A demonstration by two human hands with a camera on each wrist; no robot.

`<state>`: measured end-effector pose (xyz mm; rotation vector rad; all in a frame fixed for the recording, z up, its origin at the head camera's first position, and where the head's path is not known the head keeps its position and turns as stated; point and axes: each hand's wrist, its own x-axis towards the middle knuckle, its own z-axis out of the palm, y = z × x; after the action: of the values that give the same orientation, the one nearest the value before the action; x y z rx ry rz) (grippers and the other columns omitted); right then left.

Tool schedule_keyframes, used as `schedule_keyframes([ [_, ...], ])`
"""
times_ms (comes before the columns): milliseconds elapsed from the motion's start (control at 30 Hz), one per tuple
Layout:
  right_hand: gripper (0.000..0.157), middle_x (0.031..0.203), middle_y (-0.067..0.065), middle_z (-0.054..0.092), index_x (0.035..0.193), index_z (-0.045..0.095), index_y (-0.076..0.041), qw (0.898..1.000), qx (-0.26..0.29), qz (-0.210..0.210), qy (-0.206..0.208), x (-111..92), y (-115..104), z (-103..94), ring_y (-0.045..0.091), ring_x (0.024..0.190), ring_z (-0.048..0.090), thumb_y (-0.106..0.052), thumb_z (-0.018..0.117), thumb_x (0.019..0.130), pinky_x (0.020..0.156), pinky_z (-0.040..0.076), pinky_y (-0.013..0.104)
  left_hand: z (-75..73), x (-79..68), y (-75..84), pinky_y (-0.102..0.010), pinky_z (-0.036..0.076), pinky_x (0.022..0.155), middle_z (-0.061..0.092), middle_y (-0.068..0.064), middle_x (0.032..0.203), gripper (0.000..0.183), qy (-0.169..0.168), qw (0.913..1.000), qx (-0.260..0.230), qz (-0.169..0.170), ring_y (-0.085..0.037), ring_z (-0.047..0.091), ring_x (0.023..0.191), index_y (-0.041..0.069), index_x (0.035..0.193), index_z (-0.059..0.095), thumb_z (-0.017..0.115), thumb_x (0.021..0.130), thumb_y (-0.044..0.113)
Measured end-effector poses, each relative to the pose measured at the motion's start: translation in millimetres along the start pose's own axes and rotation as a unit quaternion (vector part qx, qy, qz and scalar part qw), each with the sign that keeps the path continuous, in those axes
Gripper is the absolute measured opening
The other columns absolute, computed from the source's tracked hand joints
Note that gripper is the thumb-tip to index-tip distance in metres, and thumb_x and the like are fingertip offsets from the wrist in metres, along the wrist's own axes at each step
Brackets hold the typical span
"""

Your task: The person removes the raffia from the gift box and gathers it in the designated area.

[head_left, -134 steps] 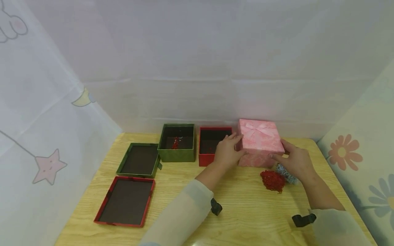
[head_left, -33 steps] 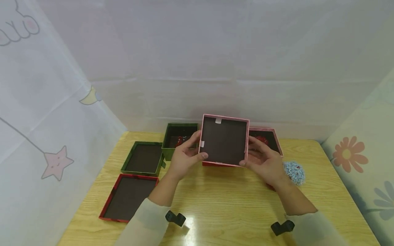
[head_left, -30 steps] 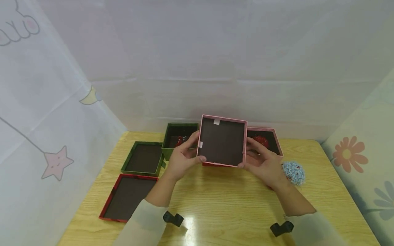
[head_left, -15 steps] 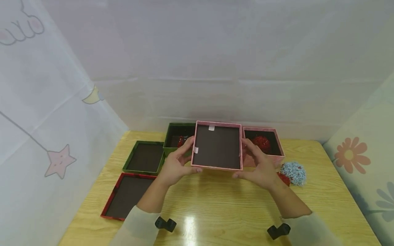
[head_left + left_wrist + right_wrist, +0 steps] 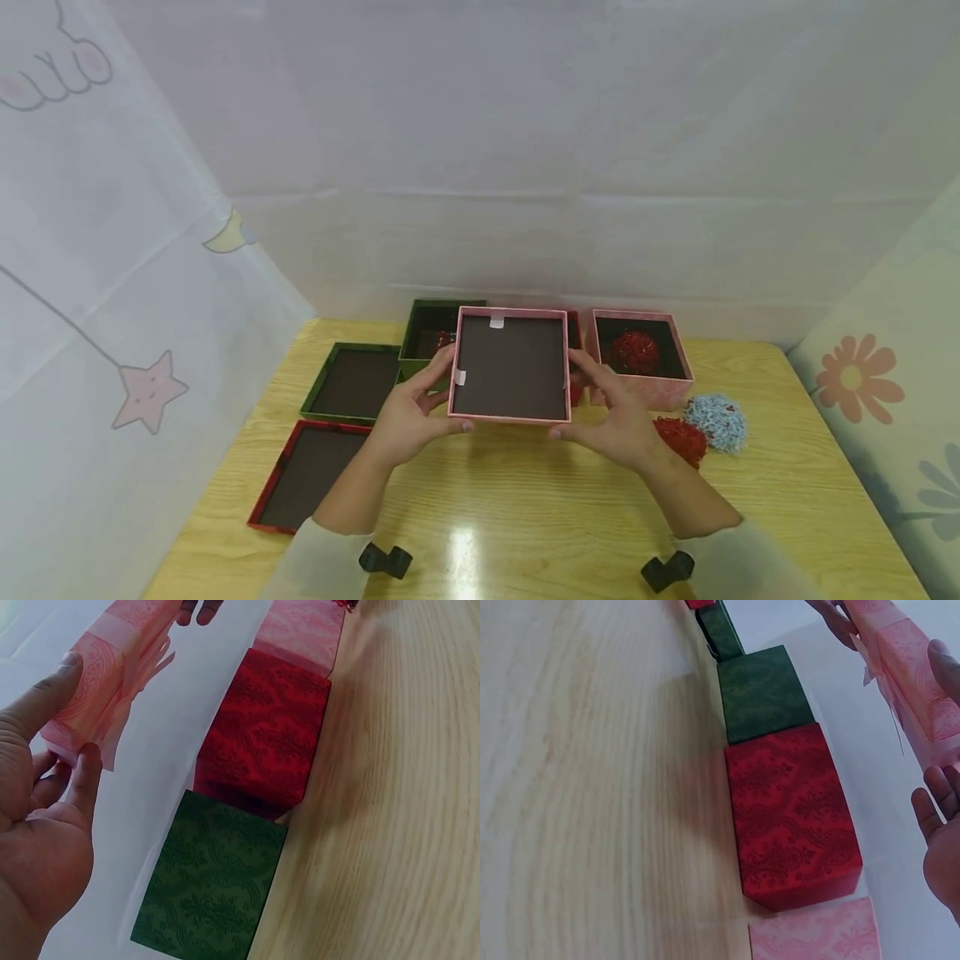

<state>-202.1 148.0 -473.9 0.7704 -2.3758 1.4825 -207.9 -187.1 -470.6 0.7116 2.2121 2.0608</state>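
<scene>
Between my two hands I hold a pink box lid (image 5: 512,367), its dark inside facing me, raised over the table in front of the red box (image 5: 266,735). My left hand (image 5: 411,417) grips its left edge, thumb at the front corner. On the other edge my right hand (image 5: 618,414) grips it the same way. A ribbon bow (image 5: 142,671) hangs from the lid's outer face in the left wrist view. The pink box (image 5: 648,392) stands uncovered at the right, a ball of red paper shreds (image 5: 636,352) inside it.
A green box (image 5: 420,333) stands at the back, partly behind the lid. At the left lie a green lid (image 5: 354,383) and a red lid (image 5: 311,475), insides up. Red shreds (image 5: 681,442) and pale blue shreds (image 5: 716,422) sit before the pink box. A white cloth wall (image 5: 450,167) rises behind.
Both hands first gripped the closed pink box; its lid then came off, turned inside toward me. Over the last second the lid has moved left and down, uncovering more of the pink box.
</scene>
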Motion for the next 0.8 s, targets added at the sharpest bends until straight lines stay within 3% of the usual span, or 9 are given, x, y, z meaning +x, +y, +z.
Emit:
schedule_keyframes([
  [133,0.102,0.142,-0.002,0.063,0.159,0.044,-0.029,0.999,-0.023,0.043,-0.013,-3,-4,7.4,0.025,0.125,0.058,-0.031,0.098,0.072,0.097,0.051,0.058,-5.7,-7.8,-2.1,-0.031,0.047,0.109,0.021,-0.007,0.172,0.106,0.003,1.0,0.0,-0.009,-0.019,0.027,0.155,0.021,0.163,0.036,0.091,0.075,-0.003],
  [233,0.101,0.148,-0.002,0.059,0.159,0.044,-0.03,0.998,-0.036,0.047,-0.021,-4,-5,14.0,0.028,0.133,0.056,-0.039,0.097,0.073,0.102,0.046,0.069,-10.2,-14.1,-3.2,-0.03,0.048,0.108,0.022,-0.004,0.172,0.106,0.006,0.9999,0.007,-0.012,-0.023,0.032,0.153,0.021,0.163,0.036,0.091,0.075,-0.002],
  [400,0.101,0.135,-0.004,0.068,0.158,0.048,-0.023,0.999,-0.026,0.02,-0.016,-5,-3,25.5,0.023,0.126,0.061,-0.033,0.099,0.071,0.104,0.043,0.068,-17.8,-23.7,-6.6,-0.029,0.047,0.109,0.025,0.003,0.171,0.107,0.01,0.9996,0.017,-0.021,-0.027,0.037,0.151,0.021,0.163,0.036,0.093,0.075,0.002],
  [567,0.1,0.126,-0.004,0.071,0.157,0.049,-0.016,1.0,0.002,-0.002,-0.016,-6,-2,36.3,0.023,0.117,0.065,-0.027,0.099,0.071,0.098,0.052,0.058,-24.9,-32.3,-10.7,-0.029,0.048,0.108,0.029,0.005,0.169,0.105,0.02,0.9985,0.03,-0.042,-0.027,0.039,0.15,0.025,0.162,0.039,0.094,0.074,0.005],
  [700,0.1,0.122,-0.007,0.07,0.157,0.05,-0.019,1.0,0.003,0.003,-0.019,-7,-1,44.3,0.021,0.113,0.064,-0.031,0.099,0.07,0.096,0.054,0.052,-29.4,-38.5,-10.8,-0.027,0.048,0.107,0.033,0.007,0.167,0.104,0.029,0.9966,0.057,-0.052,-0.026,0.04,0.149,0.026,0.161,0.041,0.095,0.074,0.009],
  [800,0.101,0.122,-0.008,0.07,0.157,0.05,-0.021,1.0,0.0,0.015,-0.024,-7,-2,49.9,0.021,0.113,0.065,-0.036,0.099,0.07,0.096,0.054,0.052,-33.1,-43.3,-10.0,-0.03,0.056,0.097,0.034,0.008,0.166,0.104,0.03,0.9942,0.081,-0.064,-0.031,0.045,0.145,0.028,0.161,0.042,0.096,0.073,0.014],
])
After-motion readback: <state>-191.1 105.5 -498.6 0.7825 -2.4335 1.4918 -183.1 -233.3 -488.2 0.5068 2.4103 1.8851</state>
